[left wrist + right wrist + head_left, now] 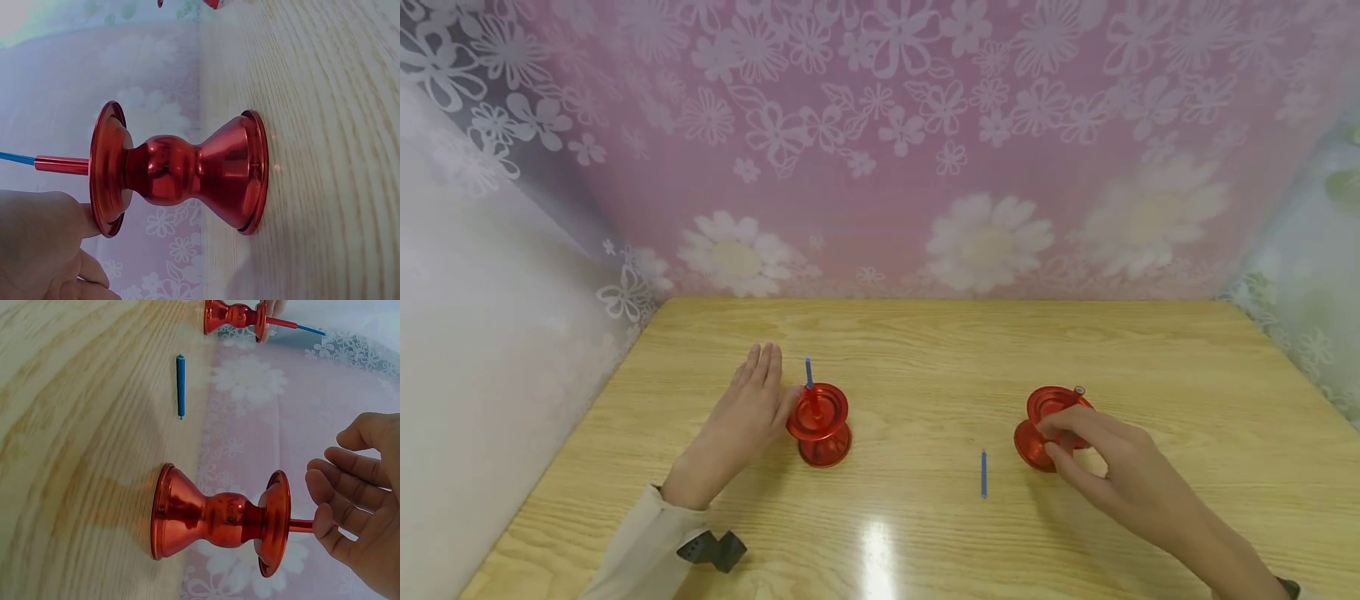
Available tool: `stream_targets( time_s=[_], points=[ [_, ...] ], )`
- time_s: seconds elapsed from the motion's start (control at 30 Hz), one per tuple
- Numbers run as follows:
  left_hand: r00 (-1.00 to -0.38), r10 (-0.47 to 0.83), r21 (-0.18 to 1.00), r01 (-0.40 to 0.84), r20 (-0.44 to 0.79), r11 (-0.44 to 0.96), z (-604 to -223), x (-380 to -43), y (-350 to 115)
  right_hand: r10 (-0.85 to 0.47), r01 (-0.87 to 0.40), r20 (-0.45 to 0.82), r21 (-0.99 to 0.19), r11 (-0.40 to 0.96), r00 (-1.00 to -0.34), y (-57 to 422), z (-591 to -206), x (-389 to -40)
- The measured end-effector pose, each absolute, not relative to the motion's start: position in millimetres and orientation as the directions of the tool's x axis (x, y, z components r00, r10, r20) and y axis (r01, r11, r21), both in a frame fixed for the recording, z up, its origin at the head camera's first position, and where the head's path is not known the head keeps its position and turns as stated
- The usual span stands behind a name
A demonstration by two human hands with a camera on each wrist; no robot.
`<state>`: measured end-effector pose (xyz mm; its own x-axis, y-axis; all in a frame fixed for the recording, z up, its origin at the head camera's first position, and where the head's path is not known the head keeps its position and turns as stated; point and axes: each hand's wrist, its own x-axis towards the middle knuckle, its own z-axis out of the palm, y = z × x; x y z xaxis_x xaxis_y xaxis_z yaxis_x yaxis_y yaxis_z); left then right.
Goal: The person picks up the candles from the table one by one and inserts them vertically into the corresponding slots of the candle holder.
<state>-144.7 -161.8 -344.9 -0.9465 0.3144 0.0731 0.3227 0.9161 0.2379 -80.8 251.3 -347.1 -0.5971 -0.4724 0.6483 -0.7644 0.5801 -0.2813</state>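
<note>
On the left, a red metal candle holder (pixel 826 450) stands upright with a thin blue candle (pixel 808 372) in its tube. My left hand (pixel 737 429) is beside it, fingers straight, the thumb at the rim of its dish (pixel 100 219). A matching red candle holder (pixel 1032 446) stands on the right, its tube (pixel 302 525) without a candle. My right hand (pixel 1127 475) hovers over that holder's near side, fingers loosely bent and nothing between them; in the right wrist view the fingertips overlap the end of the tube. Between the holders lies a second blue candle (pixel 984 475).
All of it stands on a light wood-grain table (pixel 917 358). A pink floral backdrop (pixel 865 192) rises behind the far edge, with pale side walls left and right. Light reflects off the table near the front.
</note>
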Motion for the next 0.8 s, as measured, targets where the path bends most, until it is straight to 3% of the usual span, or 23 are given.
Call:
stream_targets(
  time_s=[0.8],
  points=[
    [-0.942,0.320,0.243,0.334,0.098,0.910,-340.4,-136.9,-160.6,-0.377,-0.715,0.719,-0.237,0.657,-0.585,283.5,-331.9,-82.9]
  ],
)
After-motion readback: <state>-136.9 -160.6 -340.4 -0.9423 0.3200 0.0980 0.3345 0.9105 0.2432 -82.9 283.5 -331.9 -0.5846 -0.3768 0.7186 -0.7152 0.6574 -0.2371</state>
